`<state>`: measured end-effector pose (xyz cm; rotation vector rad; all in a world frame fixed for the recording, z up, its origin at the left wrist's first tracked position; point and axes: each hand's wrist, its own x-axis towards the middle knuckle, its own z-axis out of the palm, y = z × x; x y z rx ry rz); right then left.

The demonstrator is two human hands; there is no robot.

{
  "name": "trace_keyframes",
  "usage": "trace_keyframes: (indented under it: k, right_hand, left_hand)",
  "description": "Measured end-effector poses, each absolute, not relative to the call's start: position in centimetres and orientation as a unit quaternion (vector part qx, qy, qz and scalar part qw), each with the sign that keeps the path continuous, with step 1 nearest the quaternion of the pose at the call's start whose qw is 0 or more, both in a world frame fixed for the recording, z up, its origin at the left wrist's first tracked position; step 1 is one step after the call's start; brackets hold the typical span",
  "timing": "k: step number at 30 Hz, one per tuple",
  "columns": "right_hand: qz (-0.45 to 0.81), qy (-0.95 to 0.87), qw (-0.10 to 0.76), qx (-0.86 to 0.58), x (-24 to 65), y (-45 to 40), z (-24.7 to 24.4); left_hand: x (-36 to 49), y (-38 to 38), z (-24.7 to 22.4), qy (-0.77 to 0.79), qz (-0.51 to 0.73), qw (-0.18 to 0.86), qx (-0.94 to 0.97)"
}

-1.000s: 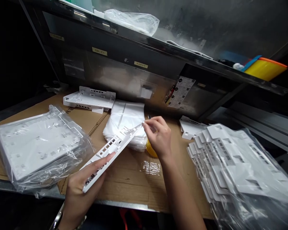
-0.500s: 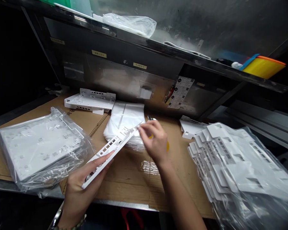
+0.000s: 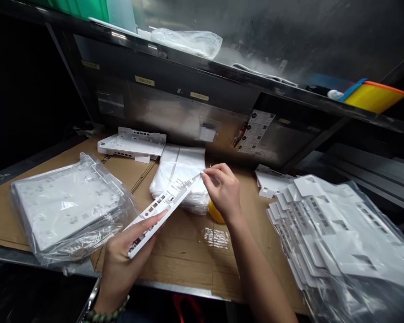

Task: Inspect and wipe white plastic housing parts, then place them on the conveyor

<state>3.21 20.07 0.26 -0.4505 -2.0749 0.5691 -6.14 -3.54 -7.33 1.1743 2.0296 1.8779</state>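
A white plastic panel with square cut-outs and thin ribs along its edge is held tilted above the cardboard. My left hand is closed round its near end, thumb on the upper face. At the far tip of the panel, my right hand pinches with thumb and forefinger; any small thing between those fingers is hidden. Under and behind the panel lies a stack of clear plastic bags. A yellow round object shows partly below my right hand.
Bagged white panels lie at left, and a bagged stack of panels at right. Loose white panels stand at the back. Cardboard covers the bench. A shelf overhangs it, with a yellow container.
The whole view has shifted slightly, so the scene sits a little further right and lower. Both hands keep their hold on the panel, with its angle nearly unchanged.
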Motion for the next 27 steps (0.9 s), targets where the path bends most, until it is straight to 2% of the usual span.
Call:
trace_keyframes:
  k: [10,15,18,21,25,27]
  right_hand:
    - [0.253,-0.884,0.391,-0.021,5.2,9.9,1.7]
    - [0.245,-0.894,0.374,0.025,5.0,8.6,1.5]
    - [0.243,-0.886,0.394,-0.037,4.1,11.9,0.9]
    - [0.208,-0.855,0.441,-0.176,4.1,18.1,0.5]
    - [0.176,-0.753,0.551,-0.313,7.0,23.9,1.0]
    - [0.217,-0.703,0.591,-0.331,9.1,23.6,1.5]
  left_hand:
    - [-5.6,-3.0,-5.7,0.687,0.609,0.021,0.396]
    - [-6.0,-3.1,-5.8,0.674,0.613,0.003,0.413]
    - [-6.7,-3.4,-6.3,0.672,0.617,0.028,0.409]
    - [-7.4,-4.1,-6.4,0.669,0.62,0.059,0.406]
    - [-7.7,-5.7,-5.3,0.694,0.643,0.089,0.312]
    - [-7.7,-6.5,-4.3,0.704,0.633,0.125,0.298]
